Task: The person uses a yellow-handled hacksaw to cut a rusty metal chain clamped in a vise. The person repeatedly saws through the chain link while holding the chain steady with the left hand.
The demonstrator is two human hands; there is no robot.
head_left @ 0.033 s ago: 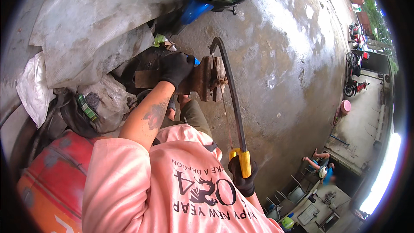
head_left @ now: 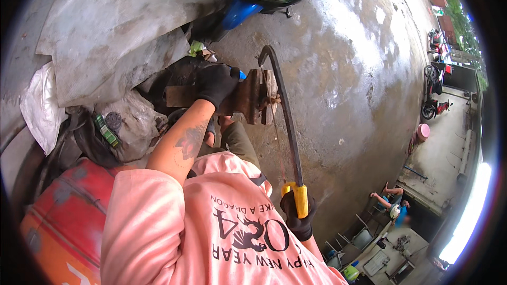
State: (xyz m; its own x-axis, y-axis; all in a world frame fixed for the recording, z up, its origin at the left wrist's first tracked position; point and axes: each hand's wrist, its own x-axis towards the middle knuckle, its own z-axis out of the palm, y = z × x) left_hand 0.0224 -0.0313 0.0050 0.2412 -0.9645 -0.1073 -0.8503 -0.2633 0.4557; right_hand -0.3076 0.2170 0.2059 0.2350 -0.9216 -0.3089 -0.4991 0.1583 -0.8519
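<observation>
Plainly, the black-gloved right hand (head_left: 303, 226) gripped a yellow-handled, dark-framed metal hacksaw (head_left: 292, 142), its far end at the rusty brown metal vise (head_left: 245, 97); the black-gloved left hand (head_left: 216, 84) lay over the vise, its grip unclear.

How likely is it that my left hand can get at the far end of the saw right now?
Probably yes: your left hand appears to rest on the vise, near the saw's curved end, with little but the vise's jaws between.
</observation>
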